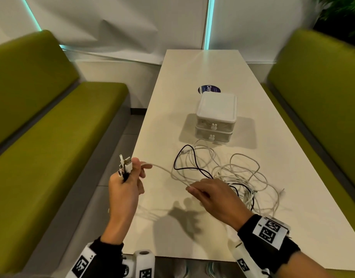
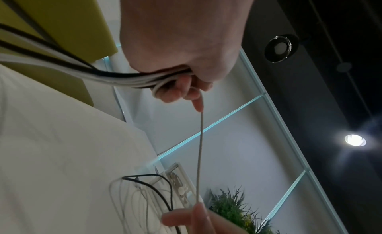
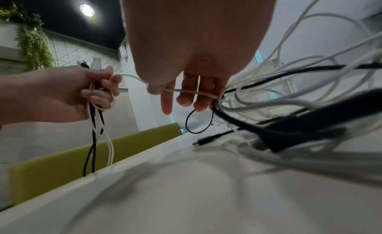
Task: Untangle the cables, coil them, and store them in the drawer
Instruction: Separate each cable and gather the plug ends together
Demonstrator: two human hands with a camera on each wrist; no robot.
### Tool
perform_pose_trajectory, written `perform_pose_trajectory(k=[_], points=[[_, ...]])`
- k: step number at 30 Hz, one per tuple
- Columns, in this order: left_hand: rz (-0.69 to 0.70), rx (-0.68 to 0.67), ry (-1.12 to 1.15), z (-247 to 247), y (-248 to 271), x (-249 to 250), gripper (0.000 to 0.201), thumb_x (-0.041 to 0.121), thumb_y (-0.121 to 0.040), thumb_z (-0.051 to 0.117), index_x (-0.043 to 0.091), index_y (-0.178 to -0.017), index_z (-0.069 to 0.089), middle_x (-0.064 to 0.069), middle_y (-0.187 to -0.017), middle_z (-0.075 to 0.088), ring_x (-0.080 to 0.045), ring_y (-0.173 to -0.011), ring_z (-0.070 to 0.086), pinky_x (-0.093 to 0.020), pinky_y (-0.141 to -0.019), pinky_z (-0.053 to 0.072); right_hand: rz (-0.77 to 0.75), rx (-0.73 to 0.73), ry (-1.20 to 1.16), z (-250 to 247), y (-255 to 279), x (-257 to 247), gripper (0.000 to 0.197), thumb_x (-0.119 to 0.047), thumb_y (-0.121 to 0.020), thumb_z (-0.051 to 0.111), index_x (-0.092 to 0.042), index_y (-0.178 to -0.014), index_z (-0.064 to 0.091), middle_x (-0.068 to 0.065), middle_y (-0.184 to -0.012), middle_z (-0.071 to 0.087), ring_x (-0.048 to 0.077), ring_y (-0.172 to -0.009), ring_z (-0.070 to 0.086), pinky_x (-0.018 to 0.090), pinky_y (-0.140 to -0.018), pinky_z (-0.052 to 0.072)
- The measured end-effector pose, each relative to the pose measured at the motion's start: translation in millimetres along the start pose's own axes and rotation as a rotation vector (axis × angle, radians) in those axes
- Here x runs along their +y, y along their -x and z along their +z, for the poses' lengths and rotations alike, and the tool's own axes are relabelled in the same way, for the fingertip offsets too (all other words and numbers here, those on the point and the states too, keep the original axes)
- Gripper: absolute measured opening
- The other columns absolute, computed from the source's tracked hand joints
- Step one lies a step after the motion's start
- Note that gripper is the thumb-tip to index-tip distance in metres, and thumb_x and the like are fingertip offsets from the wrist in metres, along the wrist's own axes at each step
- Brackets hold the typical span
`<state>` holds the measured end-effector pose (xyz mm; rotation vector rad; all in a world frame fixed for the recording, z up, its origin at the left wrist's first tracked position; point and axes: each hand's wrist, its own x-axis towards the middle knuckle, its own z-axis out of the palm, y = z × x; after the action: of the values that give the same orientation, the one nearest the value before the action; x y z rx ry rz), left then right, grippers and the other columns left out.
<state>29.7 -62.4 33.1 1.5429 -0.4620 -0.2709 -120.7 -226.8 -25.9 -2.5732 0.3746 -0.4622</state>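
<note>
My left hand [image 1: 135, 174] is raised off the table's left edge and grips a bundle of cable ends [image 2: 86, 70], white and black, with their plugs [image 1: 125, 163] sticking up. One white cable [image 1: 164, 169] runs taut from that hand to my right hand [image 1: 190, 187], which pinches it between thumb and fingers [image 3: 186, 97] just above the table. Behind the right hand lies the tangle of white and black cables [image 1: 238, 173]. The white two-drawer unit [image 1: 215, 117] stands beyond it, both drawers closed.
The cream table [image 1: 192, 73] is flanked by green benches [image 1: 52, 137] on both sides. A dark round sticker [image 1: 208, 89] lies behind the drawer unit. A loose black plug [image 3: 203, 140] lies on the table near the tangle.
</note>
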Motion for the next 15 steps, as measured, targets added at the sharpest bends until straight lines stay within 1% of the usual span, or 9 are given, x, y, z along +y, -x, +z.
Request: perform_pose_trajectory(k=[2,4,5,7,9,11,13,14,15], points=[[0.044,-0.003,-0.054,1.0,1.1,-0.9,0.042,0.044,-0.092,0.045,0.017,-0.113,0.069,0.008,-0.091,0.070,-0.005,-0.059,0.064,-0.022,-0.068,0.049,0.001,-0.005,0.003,-0.8,-0.9,0.4,0.034,-0.047,-0.101,0.041,-0.025,-0.079,0.054,-0.007,-0.061,0.050,0.013,-0.061,0.048,0.035,-0.060,0.042],[0.087,-0.032,-0.035,2.6,4.2,0.0,0.038,0.036,-0.095,0.045,0.021,-0.127,0.061,0.014,-0.115,0.067,-0.005,-0.077,0.072,-0.017,-0.073,0.054,0.001,-0.021,0.001,0.5,-0.2,1.3,0.042,-0.050,-0.101,0.036,-0.020,-0.080,0.057,-0.002,-0.064,0.055,0.016,-0.063,0.052,0.037,-0.062,0.043],[0.108,-0.070,-0.036,5.0,6.8,1.2,0.034,0.028,-0.098,0.046,0.022,-0.128,0.060,0.022,-0.117,0.065,-0.010,-0.080,0.073,-0.019,-0.073,0.055,0.003,-0.028,-0.004,1.3,-0.3,0.8,0.046,-0.052,-0.100,0.033,-0.019,-0.083,0.061,-0.001,-0.064,0.056,0.016,-0.063,0.053,0.038,-0.062,0.043],[0.132,-0.202,-0.127,12.7,11.4,-1.8,0.034,0.014,-0.099,0.049,0.026,-0.129,0.060,0.034,-0.104,0.063,-0.016,-0.078,0.073,-0.024,-0.075,0.056,0.008,-0.032,-0.024,2.2,-2.7,-1.7,0.054,-0.056,-0.099,0.029,-0.016,-0.089,0.065,0.000,-0.066,0.059,0.019,-0.065,0.056,0.039,-0.063,0.044],[0.166,-0.376,-0.343,20.8,15.3,-10.6,0.048,0.003,-0.095,0.055,0.034,-0.131,0.058,0.033,-0.098,0.062,-0.013,-0.074,0.072,-0.020,-0.072,0.055,-0.028,-0.020,-0.022,2.0,-6.0,-7.0,0.052,-0.054,-0.099,0.031,-0.016,-0.089,0.065,-0.001,-0.067,0.060,0.021,-0.065,0.056,0.037,-0.060,0.043],[0.240,-0.525,-0.659,27.7,18.1,-22.3,0.048,0.002,-0.090,0.056,0.035,-0.125,0.060,0.023,-0.104,0.063,-0.013,-0.078,0.068,-0.026,-0.073,0.054,-0.081,-0.011,0.042,-0.2,-7.5,-12.9,0.043,-0.046,-0.097,0.035,-0.017,-0.084,0.062,-0.001,-0.066,0.057,0.023,-0.062,0.053,0.035,-0.056,0.038],[0.227,-0.542,-0.897,31.2,19.6,-25.8,0.017,0.014,-0.092,0.054,0.023,-0.103,0.063,0.007,-0.097,0.065,-0.023,-0.085,0.063,-0.036,-0.073,0.049,-0.095,-0.034,0.112,-4.2,-4.6,-17.3,0.037,-0.043,-0.094,0.036,-0.018,-0.079,0.058,-0.001,-0.067,0.056,0.025,-0.061,0.052,0.032,-0.056,0.033],[0.193,-0.544,-0.962,30.3,19.7,-25.9,0.009,0.019,-0.092,0.052,0.019,-0.094,0.061,0.003,-0.092,0.066,-0.026,-0.086,0.061,-0.037,-0.072,0.046,-0.090,-0.052,0.146,-5.1,-2.6,-18.3,0.038,-0.045,-0.094,0.034,-0.018,-0.078,0.056,-0.001,-0.069,0.057,0.025,-0.062,0.052,0.032,-0.057,0.032],[0.174,-0.559,-1.020,30.0,19.7,-26.7,0.011,0.022,-0.092,0.052,0.018,-0.090,0.062,0.001,-0.090,0.066,-0.027,-0.087,0.060,-0.037,-0.071,0.044,-0.073,-0.075,0.173,-6.5,-0.3,-18.2,0.043,-0.052,-0.093,0.030,-0.019,-0.080,0.055,-0.001,-0.072,0.059,0.025,-0.065,0.053,0.032,-0.059,0.032]])
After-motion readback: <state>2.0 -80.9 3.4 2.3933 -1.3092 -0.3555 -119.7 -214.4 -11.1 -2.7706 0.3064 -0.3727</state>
